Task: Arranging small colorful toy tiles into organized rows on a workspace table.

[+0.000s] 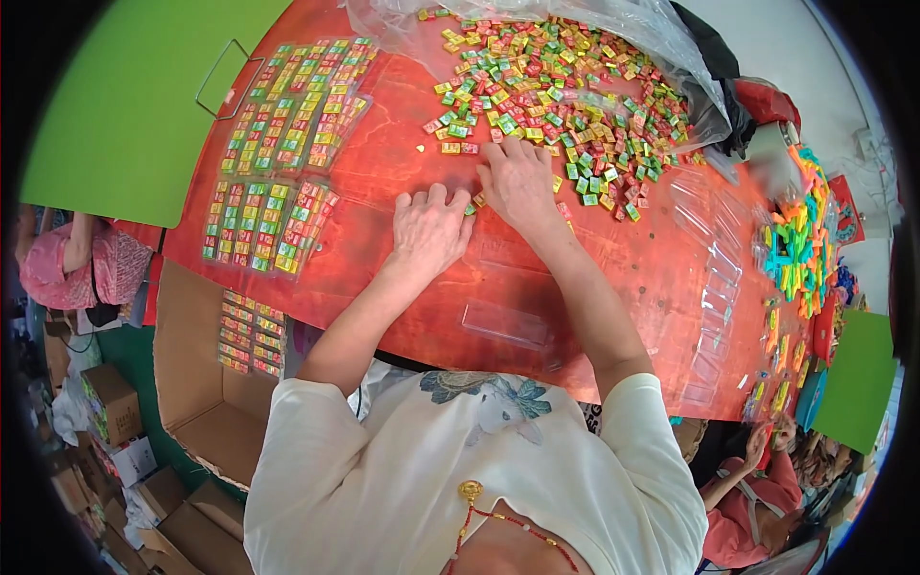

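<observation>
My left hand [428,233] is over the middle of the red table [402,125], its fingers curled. A small green packet [470,209] shows between its thumb and index finger. My right hand [520,189] lies just beyond it to the right, at the near edge of a loose pile of small red, yellow and green packets [561,96]. Its fingers reach forward, bent and a little apart, with the thumb away from them. Their tips meet the packets, and the palm side is hidden. Nearer my body lies a clear plastic tray [505,326].
Filled trays of packets [292,110] lie in rows at the left. Empty clear trays [717,297] overlap at the right, near colourful plastic pieces [803,240]. A clear bag [661,38] borders the pile. Below the left edge stands a cardboard box [196,369]. Other people sit at both sides.
</observation>
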A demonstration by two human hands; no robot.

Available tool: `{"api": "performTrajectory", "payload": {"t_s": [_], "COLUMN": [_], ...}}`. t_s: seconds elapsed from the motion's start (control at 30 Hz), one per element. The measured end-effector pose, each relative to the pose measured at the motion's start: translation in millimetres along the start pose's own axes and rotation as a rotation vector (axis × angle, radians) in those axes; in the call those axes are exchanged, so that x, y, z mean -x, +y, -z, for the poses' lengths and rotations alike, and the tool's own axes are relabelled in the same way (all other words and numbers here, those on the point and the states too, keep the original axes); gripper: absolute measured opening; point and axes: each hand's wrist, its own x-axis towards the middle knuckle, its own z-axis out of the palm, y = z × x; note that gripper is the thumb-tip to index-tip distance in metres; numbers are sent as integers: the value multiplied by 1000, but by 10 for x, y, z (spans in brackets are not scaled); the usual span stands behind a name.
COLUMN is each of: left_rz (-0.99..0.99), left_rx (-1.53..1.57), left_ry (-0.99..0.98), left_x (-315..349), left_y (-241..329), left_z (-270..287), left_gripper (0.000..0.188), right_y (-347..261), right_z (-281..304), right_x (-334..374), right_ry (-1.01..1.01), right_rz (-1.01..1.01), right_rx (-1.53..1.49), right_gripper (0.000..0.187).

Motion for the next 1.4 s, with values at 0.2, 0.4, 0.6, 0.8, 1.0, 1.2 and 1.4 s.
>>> {"api": "performTrajectory", "payload": {"t_s": [0.2, 0.4, 0.6, 0.8, 1.0, 1.2, 1.4], "left_rz": [32, 48, 59, 14, 17, 6, -21], "left_rx": [15, -8, -44, -75, -43, -52, -33], "left_ry": [10, 114, 46, 100, 129, 173, 169], "left_x": [-5, -56, -120, -102, -76, -163, -192], "left_y": [-84, -140, -144, -180, -123, -83, -93], "left_z": [-23, -1, -43, -131, -52, -127, -206], "left_gripper": [31, 48, 44, 34, 42, 46, 37], "right_y": [11, -180, -72, 24, 23, 55, 163], "right_z": [-207, 20, 244, 138, -4, -154, -294], "right_x": [-58, 201, 387, 268, 133, -325, -300], "right_ry": [-91, -121, -139, -141, -140, 18, 27], "right_rz": [-37, 21, 20, 34, 134, 123, 170], "right_rx": [13, -53, -79, -71, -147, -144, -23], "right_gripper": [19, 22, 31, 31, 31, 32, 19]}}
